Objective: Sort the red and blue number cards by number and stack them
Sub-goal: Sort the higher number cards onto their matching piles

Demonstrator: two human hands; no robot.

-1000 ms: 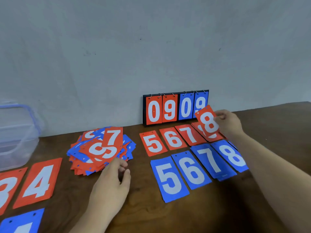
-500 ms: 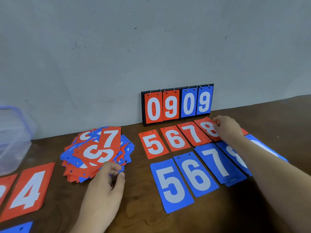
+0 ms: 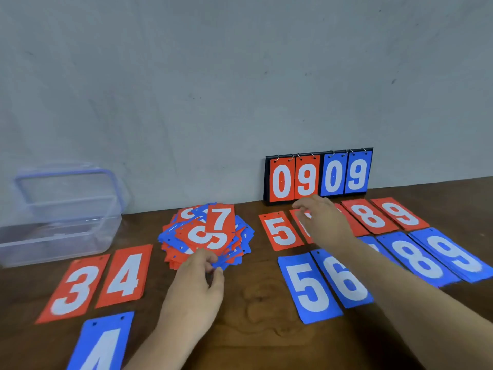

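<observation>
While at left hand (image 3: 194, 292), card pile (image 3: 208, 233).

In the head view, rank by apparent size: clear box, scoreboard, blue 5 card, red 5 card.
1. clear box
2. scoreboard
3. blue 5 card
4. red 5 card
The blue card lies nearer the camera, so the cards may match.

Card pile (image 3: 205, 236) lies left of sorted rows (image 3: 281, 231); scoreboard (image 3: 318, 177) stands behind them; box (image 3: 61, 236) far left.

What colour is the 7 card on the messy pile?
The 7 card is red with a white number; head view.
</observation>
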